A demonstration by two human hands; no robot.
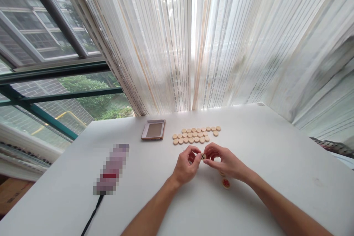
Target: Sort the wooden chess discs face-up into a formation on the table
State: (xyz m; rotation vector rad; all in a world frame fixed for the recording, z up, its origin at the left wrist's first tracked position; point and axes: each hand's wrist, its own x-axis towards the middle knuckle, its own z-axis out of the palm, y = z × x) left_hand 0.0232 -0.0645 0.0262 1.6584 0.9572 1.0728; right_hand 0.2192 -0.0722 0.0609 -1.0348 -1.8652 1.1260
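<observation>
Left of and beyond the grip we note a brown tray [153,129] on the white table [276,147]. Our left hand [186,165] and right hand [226,163] meet at the fingertips, both pinched closed on one wooden disc [203,156] — its black mark too small to read. Just beyond the grip lie rows of blank discs [196,135]; right of it, by the wrist, a red-marked disc [226,183] — character illegible.

Bare left hand [186,166], right hand [226,163]

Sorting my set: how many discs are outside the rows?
3: black-marked disc pinched by left hand and right hand; red-marked disc near right wrist; third disc half hidden under that hand.
</observation>
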